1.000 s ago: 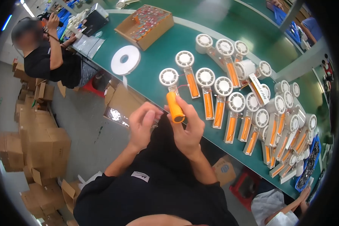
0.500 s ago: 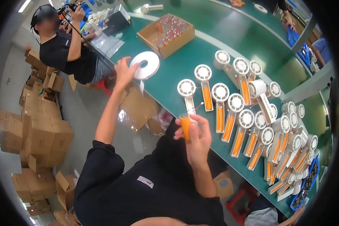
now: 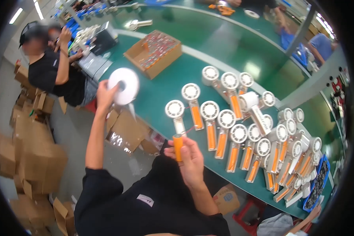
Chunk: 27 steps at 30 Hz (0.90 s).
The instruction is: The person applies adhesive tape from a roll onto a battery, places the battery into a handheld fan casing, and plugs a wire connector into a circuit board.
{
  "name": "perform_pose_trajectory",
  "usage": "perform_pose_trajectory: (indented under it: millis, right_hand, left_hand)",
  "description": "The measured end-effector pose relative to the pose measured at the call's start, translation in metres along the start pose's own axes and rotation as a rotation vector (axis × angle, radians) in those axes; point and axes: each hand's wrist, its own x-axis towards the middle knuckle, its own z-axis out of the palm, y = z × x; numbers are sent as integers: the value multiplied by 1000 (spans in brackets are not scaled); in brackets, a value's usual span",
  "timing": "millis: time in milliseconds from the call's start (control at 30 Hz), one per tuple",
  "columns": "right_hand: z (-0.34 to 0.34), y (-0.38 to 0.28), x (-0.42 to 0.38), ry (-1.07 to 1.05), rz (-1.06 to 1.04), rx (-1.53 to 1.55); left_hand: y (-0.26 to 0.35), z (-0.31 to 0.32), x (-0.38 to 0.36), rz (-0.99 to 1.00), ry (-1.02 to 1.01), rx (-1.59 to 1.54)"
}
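My left hand (image 3: 105, 96) grips the near edge of a white roll of tape (image 3: 130, 87), with the thumb over its face close to the centre hole. A loose strip of tape hangs below the roll. In my right hand (image 3: 192, 162) an orange cylindrical battery (image 3: 178, 148) is pinched upright between thumb and fingers. Just beyond it, at the table's edge, lies a white handheld fan (image 3: 174, 109) whose handle shows no orange inside. A fan beside it (image 3: 195, 117) has an orange battery in its opened handle.
Several more open fans (image 3: 238, 135) cover the right of the green table (image 3: 153, 94). A cardboard box of batteries (image 3: 155, 67) stands at the back. A blue tray (image 3: 318, 188) of small dark parts lies far right. Another person (image 3: 53, 74) works at left, near stacked cartons (image 3: 39, 153).
My left hand has closed on the tape roll and lifted and tilted it from the table edge. My right hand still holds the battery. The view has shifted.
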Motion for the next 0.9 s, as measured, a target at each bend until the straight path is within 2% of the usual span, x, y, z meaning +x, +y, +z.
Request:
perform_pose_trajectory:
  millis: [67,133,267,367,500,600,767,900]
  right_hand:
    - [0,-3,3,-45,32,25]
    - [4,-5,4,-62,9,27]
    - [7,-14,9,-58,-39,59]
    - [5,-22,11,-54,-93,60]
    - [10,-57,16,-76,-128,-125]
    - [11,-89,23,-191,-148,-158]
    - [34,-130,28,-252,-57,-142]
    - [52,-137,42,-264,-115,-304]
  left_hand:
    - [-4,-6,-20,-44,-51,-414]
    - [23,-18,-47,-230,-99,-574]
    - [38,-17,-85,-219,-212,-849]
    - [54,-12,-106,-208,-227,-909]
    - [93,-10,-122,-184,-222,-1120]
    - [117,-13,-132,-159,-228,-1240]
    - [150,-21,-146,-72,-180,-1287]
    - [159,-39,-151,-13,-98,-1267]
